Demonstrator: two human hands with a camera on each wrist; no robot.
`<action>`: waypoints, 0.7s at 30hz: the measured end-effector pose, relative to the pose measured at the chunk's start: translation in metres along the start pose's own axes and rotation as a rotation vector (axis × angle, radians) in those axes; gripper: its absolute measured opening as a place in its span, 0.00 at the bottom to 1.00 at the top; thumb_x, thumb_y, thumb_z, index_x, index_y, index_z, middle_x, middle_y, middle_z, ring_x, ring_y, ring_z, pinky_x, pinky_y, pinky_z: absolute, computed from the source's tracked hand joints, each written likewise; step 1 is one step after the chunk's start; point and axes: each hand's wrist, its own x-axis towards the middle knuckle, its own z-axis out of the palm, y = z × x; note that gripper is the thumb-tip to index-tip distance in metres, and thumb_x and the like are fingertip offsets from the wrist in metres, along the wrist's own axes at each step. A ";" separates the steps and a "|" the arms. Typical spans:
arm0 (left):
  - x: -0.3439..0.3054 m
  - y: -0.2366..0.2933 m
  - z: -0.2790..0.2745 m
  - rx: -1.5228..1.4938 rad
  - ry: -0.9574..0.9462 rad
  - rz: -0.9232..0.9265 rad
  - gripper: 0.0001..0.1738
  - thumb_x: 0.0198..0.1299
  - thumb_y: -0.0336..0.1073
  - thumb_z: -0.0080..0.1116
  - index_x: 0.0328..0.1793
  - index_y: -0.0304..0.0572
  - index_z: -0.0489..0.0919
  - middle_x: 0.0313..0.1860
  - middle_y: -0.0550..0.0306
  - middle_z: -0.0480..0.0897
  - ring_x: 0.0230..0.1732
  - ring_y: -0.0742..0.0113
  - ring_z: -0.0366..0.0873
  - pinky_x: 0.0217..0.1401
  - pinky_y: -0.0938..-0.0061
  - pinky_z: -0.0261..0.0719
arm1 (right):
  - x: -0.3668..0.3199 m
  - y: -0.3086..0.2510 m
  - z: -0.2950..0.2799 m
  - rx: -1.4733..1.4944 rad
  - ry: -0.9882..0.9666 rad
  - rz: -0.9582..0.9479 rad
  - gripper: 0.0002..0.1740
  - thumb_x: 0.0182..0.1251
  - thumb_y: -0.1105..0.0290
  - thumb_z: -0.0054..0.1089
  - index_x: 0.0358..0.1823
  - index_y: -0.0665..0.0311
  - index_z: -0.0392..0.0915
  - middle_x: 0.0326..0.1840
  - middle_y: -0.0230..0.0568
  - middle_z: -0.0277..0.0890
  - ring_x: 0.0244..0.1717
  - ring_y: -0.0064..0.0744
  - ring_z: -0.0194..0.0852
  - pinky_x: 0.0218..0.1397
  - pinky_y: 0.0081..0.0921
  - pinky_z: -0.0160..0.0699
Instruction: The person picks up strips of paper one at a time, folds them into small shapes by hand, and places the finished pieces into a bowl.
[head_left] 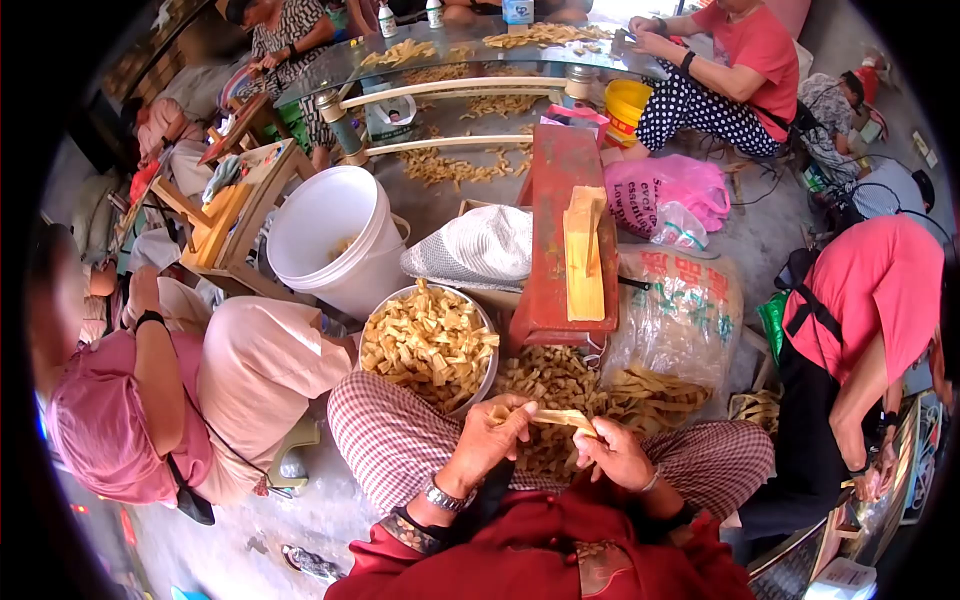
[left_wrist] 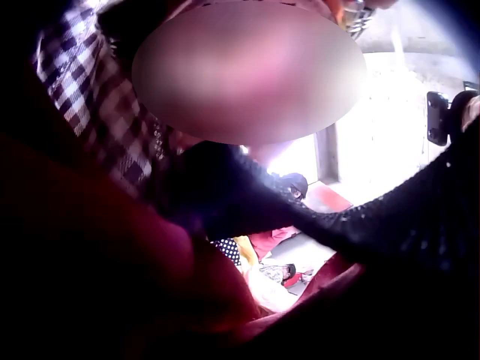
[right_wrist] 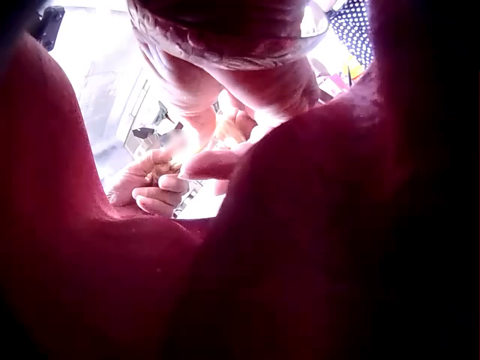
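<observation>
Between the two hands, a yellow-tan strip [head_left: 562, 417] is stretched over the lap in the head view. The left hand [head_left: 492, 432] pinches its left end between thumb and curled fingers. The right hand [head_left: 618, 455] pinches the other end. A pile of folded tan pieces [head_left: 545, 375] lies just beyond the hands, with longer loose strips [head_left: 660, 395] to its right. In the right wrist view, the left hand [right_wrist: 154, 184] has curled fingers around a tan bit, and the right hand [right_wrist: 225, 142] is close beside it, partly hidden by a sleeve. The left wrist view is mostly dark cloth.
A bowl [head_left: 492, 372] heaped with folded pieces stands front left, a white bucket [head_left: 330, 225] behind it. A red bench [head_left: 560, 160] holds yellow strips [head_left: 585, 250]. A clear plastic sack [head_left: 690, 310] lies right. People sit on both sides and around a glass table [head_left: 460, 68].
</observation>
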 end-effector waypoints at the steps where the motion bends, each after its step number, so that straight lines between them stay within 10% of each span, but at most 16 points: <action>1: 0.000 -0.001 0.000 -0.032 -0.003 -0.005 0.14 0.65 0.40 0.55 0.46 0.34 0.77 0.21 0.63 0.76 0.14 0.80 0.68 0.16 0.86 0.67 | 0.000 0.000 0.000 0.022 -0.002 0.001 0.14 0.70 0.64 0.53 0.48 0.68 0.70 0.30 0.36 0.74 0.29 0.21 0.76 0.21 0.18 0.77; 11: 0.001 0.004 0.011 -0.104 -0.053 0.004 0.06 0.62 0.33 0.58 0.40 0.38 0.76 0.23 0.65 0.74 0.18 0.81 0.68 0.17 0.87 0.65 | 0.020 -0.026 0.023 0.013 -0.131 0.008 0.20 0.70 0.60 0.53 0.52 0.70 0.70 0.31 0.38 0.75 0.31 0.22 0.78 0.20 0.19 0.79; 21: 0.004 0.007 -0.011 -0.423 -0.012 0.068 0.03 0.62 0.28 0.56 0.39 0.37 0.75 0.21 0.65 0.71 0.17 0.80 0.63 0.16 0.84 0.63 | 0.012 -0.039 0.003 -0.224 -0.045 -0.305 0.19 0.69 0.60 0.47 0.25 0.67 0.74 0.19 0.38 0.70 0.21 0.28 0.68 0.29 0.26 0.66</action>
